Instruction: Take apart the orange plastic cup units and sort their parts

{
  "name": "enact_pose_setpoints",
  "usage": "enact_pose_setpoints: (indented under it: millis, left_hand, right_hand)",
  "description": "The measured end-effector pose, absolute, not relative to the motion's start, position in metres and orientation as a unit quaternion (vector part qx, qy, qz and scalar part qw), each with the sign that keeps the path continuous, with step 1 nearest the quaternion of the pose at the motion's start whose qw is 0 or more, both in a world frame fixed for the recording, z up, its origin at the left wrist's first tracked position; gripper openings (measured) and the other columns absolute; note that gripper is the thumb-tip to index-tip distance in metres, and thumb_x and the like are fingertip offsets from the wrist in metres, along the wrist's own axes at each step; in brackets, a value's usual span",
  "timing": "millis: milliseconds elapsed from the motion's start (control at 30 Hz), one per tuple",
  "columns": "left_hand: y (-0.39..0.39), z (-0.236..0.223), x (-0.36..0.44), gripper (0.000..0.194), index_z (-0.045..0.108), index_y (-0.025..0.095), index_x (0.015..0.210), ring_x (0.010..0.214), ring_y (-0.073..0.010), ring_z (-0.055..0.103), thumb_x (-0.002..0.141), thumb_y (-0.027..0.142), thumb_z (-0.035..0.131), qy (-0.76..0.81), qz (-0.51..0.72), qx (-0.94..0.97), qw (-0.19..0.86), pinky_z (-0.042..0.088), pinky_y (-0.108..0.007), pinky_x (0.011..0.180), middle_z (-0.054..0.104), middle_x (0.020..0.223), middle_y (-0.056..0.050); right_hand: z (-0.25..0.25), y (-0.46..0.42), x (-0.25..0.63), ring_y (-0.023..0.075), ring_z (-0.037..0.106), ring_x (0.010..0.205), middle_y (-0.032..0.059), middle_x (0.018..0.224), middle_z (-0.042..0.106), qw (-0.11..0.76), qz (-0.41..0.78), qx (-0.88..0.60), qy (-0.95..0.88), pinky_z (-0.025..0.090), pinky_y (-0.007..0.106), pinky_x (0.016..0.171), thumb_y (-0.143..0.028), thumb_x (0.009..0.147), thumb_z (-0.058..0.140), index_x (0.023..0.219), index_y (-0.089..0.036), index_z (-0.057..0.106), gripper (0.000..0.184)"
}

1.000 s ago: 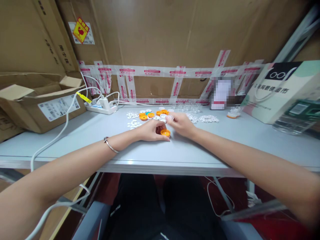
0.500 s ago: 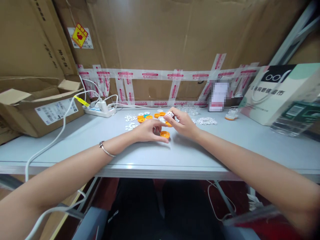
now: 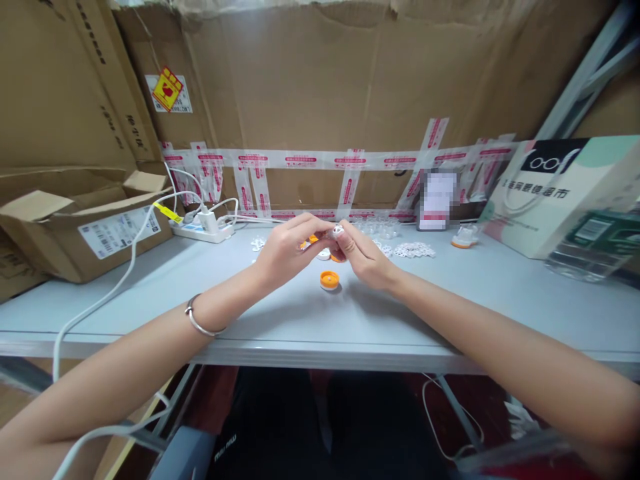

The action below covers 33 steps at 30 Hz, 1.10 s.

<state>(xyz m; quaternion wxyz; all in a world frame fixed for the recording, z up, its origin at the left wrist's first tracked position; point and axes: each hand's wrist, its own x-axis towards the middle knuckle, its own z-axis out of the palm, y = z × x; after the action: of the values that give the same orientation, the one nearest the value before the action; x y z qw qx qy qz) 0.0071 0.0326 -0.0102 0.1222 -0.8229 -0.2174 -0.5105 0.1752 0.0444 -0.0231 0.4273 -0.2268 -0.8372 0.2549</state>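
Both hands meet above the table, pinched round a small white plastic piece with holes (image 3: 337, 230). My left hand (image 3: 293, 248) comes at it from the left, thumb and fingers closed on its edge. On the other side my right hand (image 3: 367, 257) grips it with the thumb in front. Just below them, an orange round cap (image 3: 329, 280) with a white underside rests alone on the table. Behind the fingers, more orange and white round parts (image 3: 324, 254) show only in part.
Small white perforated pieces (image 3: 415, 250) lie in a pile right of the hands, with clear plastic parts (image 3: 380, 228) behind. Farther right are an orange-based clear piece (image 3: 465, 237), a phone (image 3: 438, 200), a printed box (image 3: 530, 193) and a bottle (image 3: 590, 243). A power strip (image 3: 203, 230) sits left.
My left hand has let go of the orange cap and moved up to the white piece. The right hand has lifted that piece from among the parts and now holds it with the left.
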Motion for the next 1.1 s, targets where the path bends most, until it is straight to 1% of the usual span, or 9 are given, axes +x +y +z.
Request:
enact_pose_setpoints:
  millis: [100,233,333,433,533,600,700,933,1100]
  left_hand:
    - [0.032,-0.004,0.004,0.016,0.062,0.017,0.096,0.075,-0.0096,0.06,0.083,0.019,0.053,-0.202,-0.498,-0.828,0.161,0.049,-0.021,0.068,0.065,0.084,-0.004]
    - [0.024,0.002,0.004,0.021,0.061,0.018,0.102,0.08,-0.0109,0.061,0.084,0.02,0.052,-0.22,-0.461,-0.833,0.212,0.05,-0.021,0.069,0.065,0.092,-0.004]
    - [0.019,0.004,0.005,0.02,0.061,0.018,0.102,0.078,-0.0103,0.061,0.084,0.021,0.051,-0.222,-0.465,-0.831,0.211,0.05,-0.02,0.068,0.065,0.091,-0.004]
    - [0.019,0.002,0.005,0.021,0.06,0.019,0.103,0.073,-0.0084,0.059,0.085,0.02,0.05,-0.215,-0.489,-0.82,0.206,0.048,-0.019,0.065,0.064,0.085,-0.002]
    - [0.022,-0.002,0.004,0.021,0.06,0.019,0.103,0.071,-0.0082,0.058,0.084,0.02,0.052,-0.212,-0.492,-0.82,0.203,0.048,-0.019,0.064,0.062,0.082,-0.002]
    - [0.024,-0.005,0.003,0.019,0.061,0.018,0.101,0.074,-0.0093,0.058,0.084,0.018,0.052,-0.208,-0.487,-0.824,0.201,0.049,-0.02,0.066,0.063,0.083,-0.003]
    - [0.024,-0.008,0.003,0.018,0.061,0.016,0.1,0.08,-0.0111,0.059,0.084,0.016,0.051,-0.199,-0.488,-0.824,0.21,0.05,-0.022,0.069,0.063,0.09,-0.006]
    - [0.022,-0.012,0.003,0.018,0.062,0.016,0.098,0.074,-0.0106,0.06,0.083,0.015,0.052,-0.21,-0.463,-0.825,0.247,0.051,-0.021,0.067,0.065,0.085,-0.005]
    - [0.021,-0.015,0.002,0.016,0.062,0.016,0.095,0.069,-0.0099,0.06,0.084,0.018,0.052,-0.208,-0.461,-0.816,0.279,0.051,-0.02,0.063,0.065,0.08,-0.004]
  right_hand:
    - [-0.017,0.041,0.178,0.0102,0.039,0.061,-0.0024,0.067,0.039,0.42,0.262,-0.201,-0.845,0.035,0.025,0.058,-0.045,0.092,0.025,0.075,-0.021,0.034,0.031]
    - [-0.01,0.039,0.181,0.0096,0.04,0.06,-0.0027,0.066,0.04,0.415,0.222,-0.223,-0.854,0.035,0.024,0.057,-0.045,0.09,0.032,0.074,-0.02,0.037,0.03]
    - [-0.007,0.037,0.181,0.0094,0.043,0.061,-0.0026,0.066,0.043,0.42,0.234,-0.202,-0.853,0.038,0.024,0.058,-0.046,0.088,0.039,0.076,-0.019,0.041,0.029]
    - [-0.001,0.033,0.181,0.0103,0.05,0.064,-0.001,0.067,0.05,0.453,0.267,-0.192,-0.829,0.042,0.025,0.062,-0.044,0.086,0.043,0.077,-0.018,0.05,0.028]
    - [0.006,0.028,0.182,0.0113,0.055,0.065,0.0009,0.067,0.058,0.488,0.287,-0.239,-0.789,0.046,0.025,0.064,-0.04,0.083,0.049,0.073,-0.017,0.06,0.028]
    - [0.01,0.025,0.183,0.0127,0.058,0.066,0.0019,0.066,0.062,0.479,0.314,-0.278,-0.771,0.048,0.025,0.062,-0.039,0.08,0.054,0.071,-0.016,0.064,0.027]
    - [0.011,0.022,0.184,0.0153,0.061,0.066,0.0028,0.064,0.064,0.464,0.345,-0.31,-0.754,0.05,0.027,0.059,-0.037,0.076,0.059,0.075,-0.016,0.069,0.024]
    - [0.01,0.021,0.185,0.0169,0.062,0.065,0.0036,0.066,0.067,0.447,0.343,-0.313,-0.765,0.051,0.027,0.057,-0.033,0.073,0.062,0.083,-0.017,0.072,0.022]
    - [0.007,0.02,0.182,0.0166,0.062,0.063,0.0024,0.061,0.066,0.459,0.301,-0.322,-0.772,0.051,0.026,0.056,-0.028,0.072,0.061,0.076,-0.016,0.072,0.017]
